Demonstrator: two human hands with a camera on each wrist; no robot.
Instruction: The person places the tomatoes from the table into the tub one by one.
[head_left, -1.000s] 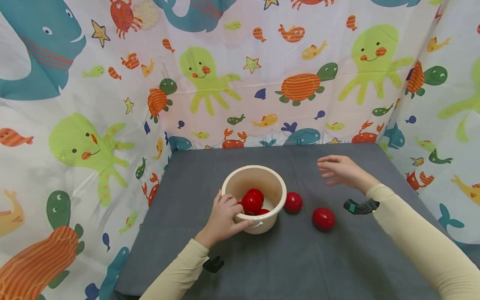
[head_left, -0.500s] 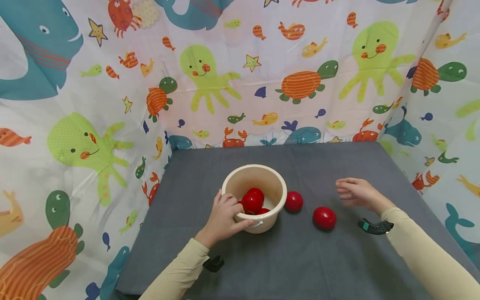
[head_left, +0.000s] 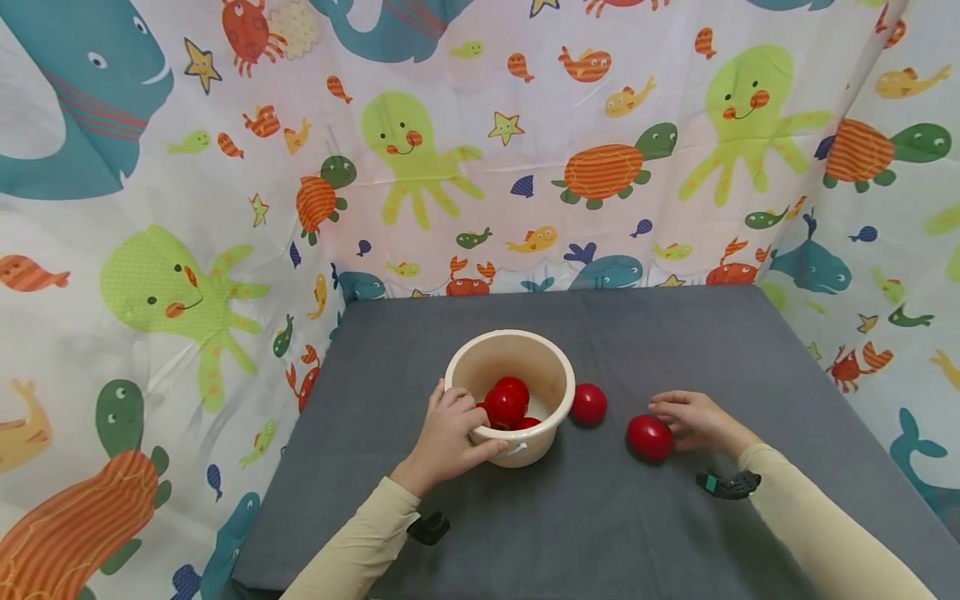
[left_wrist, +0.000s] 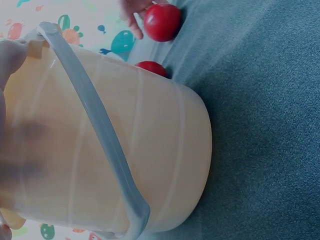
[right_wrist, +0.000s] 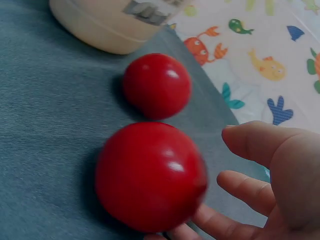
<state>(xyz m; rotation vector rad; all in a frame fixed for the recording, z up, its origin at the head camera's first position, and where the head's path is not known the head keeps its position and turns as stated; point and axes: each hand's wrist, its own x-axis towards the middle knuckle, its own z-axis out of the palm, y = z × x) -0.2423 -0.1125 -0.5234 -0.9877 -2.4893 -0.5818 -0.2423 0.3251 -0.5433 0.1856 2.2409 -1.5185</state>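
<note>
Seen from the head, the right hand (head_left: 701, 423) has its fingers apart at three o'clock of the first red ball (head_left: 650, 438), some tips hidden behind it, contact hard to tell. At that ball's ten o'clock, a second red ball (head_left: 588, 405) sits on the table (head_left: 622, 533), just beside the single bucket (head_left: 538, 446). The left hand (head_left: 450, 437) grips its rim at eight o'clock; inside, at least three overlapping balls (head_left: 504, 406) show, the full count hidden.
</note>
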